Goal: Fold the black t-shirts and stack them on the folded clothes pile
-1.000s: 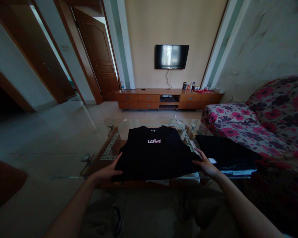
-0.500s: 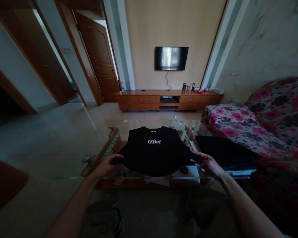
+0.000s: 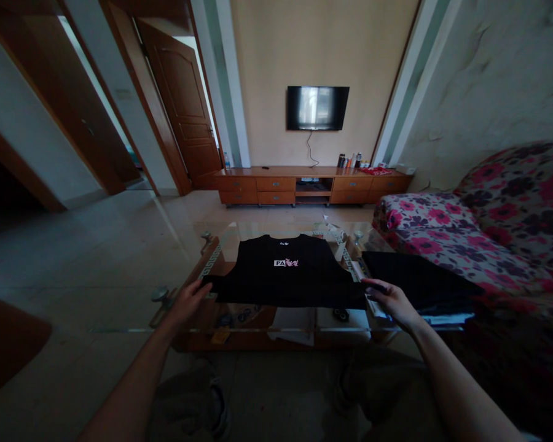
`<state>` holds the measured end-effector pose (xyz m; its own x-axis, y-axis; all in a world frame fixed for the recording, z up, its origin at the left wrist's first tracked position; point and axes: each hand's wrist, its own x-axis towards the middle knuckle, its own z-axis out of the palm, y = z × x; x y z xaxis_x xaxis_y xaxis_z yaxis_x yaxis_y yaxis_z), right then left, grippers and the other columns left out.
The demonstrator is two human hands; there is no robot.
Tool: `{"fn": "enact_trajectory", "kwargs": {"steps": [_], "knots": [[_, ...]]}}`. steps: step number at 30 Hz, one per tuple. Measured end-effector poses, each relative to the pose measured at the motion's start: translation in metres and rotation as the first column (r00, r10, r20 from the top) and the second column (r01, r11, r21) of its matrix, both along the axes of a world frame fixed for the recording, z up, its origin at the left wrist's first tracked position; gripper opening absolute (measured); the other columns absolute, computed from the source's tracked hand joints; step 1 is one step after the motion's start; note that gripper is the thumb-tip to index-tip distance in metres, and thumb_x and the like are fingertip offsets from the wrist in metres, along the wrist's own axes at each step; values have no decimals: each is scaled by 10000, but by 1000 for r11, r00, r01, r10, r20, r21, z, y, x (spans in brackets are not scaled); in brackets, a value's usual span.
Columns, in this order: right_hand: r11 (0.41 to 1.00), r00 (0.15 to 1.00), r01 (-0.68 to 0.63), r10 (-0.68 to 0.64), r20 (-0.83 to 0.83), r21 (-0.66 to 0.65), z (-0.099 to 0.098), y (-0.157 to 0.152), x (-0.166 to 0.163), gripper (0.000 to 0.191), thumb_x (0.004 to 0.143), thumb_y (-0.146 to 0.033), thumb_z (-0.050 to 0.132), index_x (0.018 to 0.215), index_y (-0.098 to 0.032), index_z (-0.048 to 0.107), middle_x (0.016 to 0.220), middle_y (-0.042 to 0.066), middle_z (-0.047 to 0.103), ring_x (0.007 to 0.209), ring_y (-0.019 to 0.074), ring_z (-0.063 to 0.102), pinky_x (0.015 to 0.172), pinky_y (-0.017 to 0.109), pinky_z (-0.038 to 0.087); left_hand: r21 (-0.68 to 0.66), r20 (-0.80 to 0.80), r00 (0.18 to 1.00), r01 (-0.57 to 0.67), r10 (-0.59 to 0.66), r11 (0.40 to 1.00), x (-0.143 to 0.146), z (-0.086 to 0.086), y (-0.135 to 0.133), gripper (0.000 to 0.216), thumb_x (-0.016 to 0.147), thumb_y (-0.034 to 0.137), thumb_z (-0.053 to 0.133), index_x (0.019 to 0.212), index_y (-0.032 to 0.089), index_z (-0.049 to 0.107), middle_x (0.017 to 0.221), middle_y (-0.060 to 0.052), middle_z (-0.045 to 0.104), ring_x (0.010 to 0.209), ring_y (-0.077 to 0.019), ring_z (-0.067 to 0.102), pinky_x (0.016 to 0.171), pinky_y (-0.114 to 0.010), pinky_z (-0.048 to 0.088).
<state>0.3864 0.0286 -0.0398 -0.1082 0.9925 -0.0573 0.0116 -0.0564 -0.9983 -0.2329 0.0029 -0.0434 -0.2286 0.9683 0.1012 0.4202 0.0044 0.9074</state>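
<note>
A black T-shirt (image 3: 276, 279) with a white and pink chest print lies on the glass coffee table (image 3: 120, 307), its neckline toward the far side. The near edge of the shirt runs nearly straight between my hands. My left hand (image 3: 191, 301) pinches its near left corner. On the other side, my right hand (image 3: 391, 301) grips the near right corner between thumb and fingers. Just right of that hand sits a stack of folded dark clothes (image 3: 419, 282), with a paler piece at the bottom.
Beneath the glass, a lower shelf holds a white box (image 3: 343, 322), papers and small items. A flowered sofa (image 3: 442, 227) stands to the right. Beyond the table are a wooden TV cabinet (image 3: 276, 184) with bottles on it and a wall-mounted television (image 3: 317, 108).
The shirt's near edge has gone from a sagging curve to a nearly straight line, moving away from me. My left hand has shifted slightly left and my right hand slightly right.
</note>
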Motion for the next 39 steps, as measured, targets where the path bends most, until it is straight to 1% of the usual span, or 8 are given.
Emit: {"fn": "enact_trajectory", "kwargs": {"steps": [5, 9, 12, 15, 19, 26, 33, 39], "knots": [[996, 997, -73, 74, -17, 41, 1, 0, -1, 733, 629, -333, 916, 1309, -266, 652, 1346, 61, 671, 1234, 268, 627, 1007, 352, 529, 7, 176, 982, -71, 69, 997, 10, 4, -1, 712, 670, 690, 761, 1111, 133, 712, 1160, -133, 738, 1190, -348, 623, 1026, -414, 475], [1000, 1000, 12, -12, -14, -22, -2, 1, 1, 445, 738, -503, 837, 1051, -197, 758, 1019, 83, 786, 951, 247, 738, 864, 333, 584, 21, 415, 909, -60, 46, 998, 18, 1, -3, 681, 711, 603, 788, 1204, 147, 680, 1209, -127, 730, 1198, -322, 637, 1032, -403, 494], [994, 999, 49, -51, -18, -98, -5, 3, 5, 459, 837, -633, 697, 866, -181, 771, 856, 105, 787, 730, 231, 734, 691, 323, 598, -21, 589, 808, -13, 23, 1000, 23, -1, -4, 643, 756, 481, 803, 1289, 163, 632, 1222, -128, 725, 1172, -285, 664, 996, -379, 527], [994, 997, 43, -50, -66, -99, -5, 3, 8, 451, 849, -639, 686, 860, -194, 762, 889, 107, 788, 768, 231, 737, 736, 327, 598, -75, 667, 744, 14, 40, 997, 28, 2, -7, 601, 765, 379, 814, 1293, 164, 626, 1206, -132, 731, 1122, -267, 693, 951, -360, 555], [998, 998, 10, -14, -64, -59, -4, 2, 7, 387, 790, -537, 802, 986, -208, 747, 992, 83, 776, 914, 221, 722, 838, 314, 574, -98, 635, 773, 69, 9, 993, 33, 12, -13, 515, 743, 356, 840, 1192, 159, 681, 1164, -126, 747, 1062, -266, 715, 881, -322, 578], [971, 956, 144, -187, 225, 192, 1, 1, 7, 471, 744, -655, 773, 787, -187, 752, 963, 67, 731, 949, 213, 658, 805, 259, 537, -75, 520, 854, 49, -3, 996, 25, 7, -8, 598, 674, 487, 875, 1123, 133, 701, 1068, -121, 769, 950, -273, 736, 816, -334, 587], [991, 997, 42, -50, 64, 124, 5, -1, 2, 399, 782, -553, 792, 983, -209, 767, 955, 33, 751, 944, 228, 673, 831, 303, 543, 28, 537, 843, -63, 38, 998, 16, 3, -4, 660, 699, 530, 843, 1234, 177, 683, 1167, -119, 748, 1120, -279, 691, 963, -364, 543], [978, 987, 149, -136, -91, 150, 5, -1, 3, 314, 796, -486, 808, 964, -228, 751, 897, 0, 744, 800, 159, 655, 720, 235, 531, 65, 570, 820, -103, 48, 993, 15, 5, -3, 637, 704, 495, 851, 1233, 180, 687, 1156, -114, 751, 1130, -276, 685, 988, -374, 535]]}}
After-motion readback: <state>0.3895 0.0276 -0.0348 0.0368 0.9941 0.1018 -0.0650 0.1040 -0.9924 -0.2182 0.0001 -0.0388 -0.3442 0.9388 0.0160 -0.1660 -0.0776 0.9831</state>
